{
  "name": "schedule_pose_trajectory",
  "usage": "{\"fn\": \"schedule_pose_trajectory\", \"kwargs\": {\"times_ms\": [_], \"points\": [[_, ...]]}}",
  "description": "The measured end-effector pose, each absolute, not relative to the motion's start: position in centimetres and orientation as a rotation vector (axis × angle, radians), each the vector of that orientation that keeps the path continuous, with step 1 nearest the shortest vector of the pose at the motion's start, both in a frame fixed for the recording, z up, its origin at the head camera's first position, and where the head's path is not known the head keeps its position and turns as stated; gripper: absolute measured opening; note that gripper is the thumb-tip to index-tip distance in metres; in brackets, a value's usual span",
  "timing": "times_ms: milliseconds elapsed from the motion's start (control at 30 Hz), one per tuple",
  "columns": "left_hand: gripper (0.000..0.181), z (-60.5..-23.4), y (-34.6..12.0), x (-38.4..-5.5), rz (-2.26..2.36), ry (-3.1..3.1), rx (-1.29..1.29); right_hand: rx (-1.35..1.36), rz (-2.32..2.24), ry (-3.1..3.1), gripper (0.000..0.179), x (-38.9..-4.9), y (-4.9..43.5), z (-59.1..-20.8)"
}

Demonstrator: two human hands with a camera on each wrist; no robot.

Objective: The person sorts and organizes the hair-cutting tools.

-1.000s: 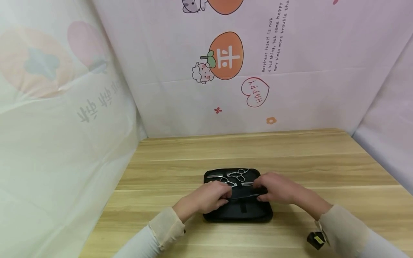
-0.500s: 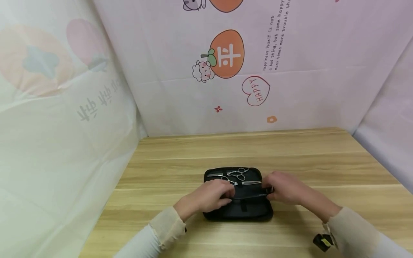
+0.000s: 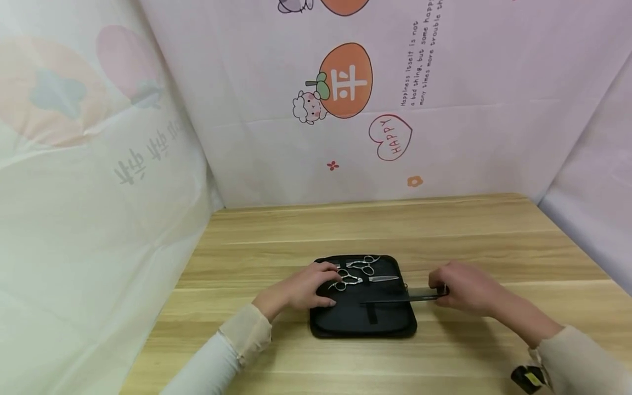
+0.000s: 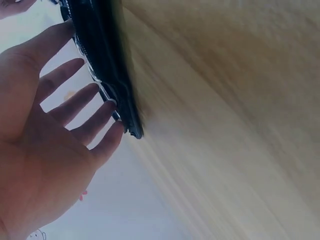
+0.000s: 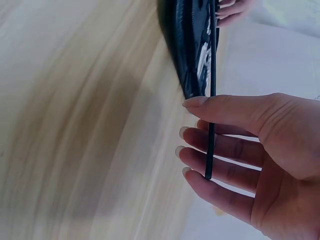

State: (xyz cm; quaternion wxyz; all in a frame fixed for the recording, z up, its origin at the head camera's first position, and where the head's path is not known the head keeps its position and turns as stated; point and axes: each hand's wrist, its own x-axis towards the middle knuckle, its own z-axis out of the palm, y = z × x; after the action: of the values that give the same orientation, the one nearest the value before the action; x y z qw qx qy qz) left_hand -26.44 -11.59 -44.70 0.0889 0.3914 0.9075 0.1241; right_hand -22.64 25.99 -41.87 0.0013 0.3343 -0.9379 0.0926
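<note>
A black zip case [image 3: 345, 323] lies spread flat on the wooden table in the head view. Two silver scissors are strapped in its far half: one pair [image 3: 365, 266] farther back, the other pair [image 3: 351, 281] nearer. My left hand [image 3: 303, 288] is at the case's left side, fingers stretched and spread, fingertips at the case edge [image 4: 102, 55] in the left wrist view. My right hand [image 3: 466, 288], to the right of the case, pinches one end of a thin black comb [image 3: 422, 298]. The comb is seen edge-on in the right wrist view, and its far end is over the case.
The wooden table [image 3: 257, 241] extends around the case. A white printed cloth [image 3: 266, 153] hangs behind it, with more cloth at the left and right sides. An empty black strap [image 3: 371, 314] is on the case's near half.
My right hand has moved right, drawing the comb partly beyond the case. My left hand has shifted slightly left and its fingers have spread, uncovering more of the nearer scissors.
</note>
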Motion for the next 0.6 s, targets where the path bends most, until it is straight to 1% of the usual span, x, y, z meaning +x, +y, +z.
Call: {"fn": "schedule_pose_trajectory", "kwargs": {"times_ms": [133, 367, 600], "points": [[0.052, -44.6, -11.5, -26.6, 0.361, 2.723, 1.136, 1.039, 0.310, -2.955, 0.026, -22.5, 27.0, -42.3], [0.052, -44.6, -11.4, -27.0, 0.280, 2.719, 1.100, 1.044, 0.288, -2.941, 0.026, -22.4, 28.7, -42.9], [0.052, -44.7, -11.4, -27.3, 0.290, 2.691, 1.092, 1.096, 0.309, -2.906, 0.024, -22.0, 29.9, -42.7]]}}
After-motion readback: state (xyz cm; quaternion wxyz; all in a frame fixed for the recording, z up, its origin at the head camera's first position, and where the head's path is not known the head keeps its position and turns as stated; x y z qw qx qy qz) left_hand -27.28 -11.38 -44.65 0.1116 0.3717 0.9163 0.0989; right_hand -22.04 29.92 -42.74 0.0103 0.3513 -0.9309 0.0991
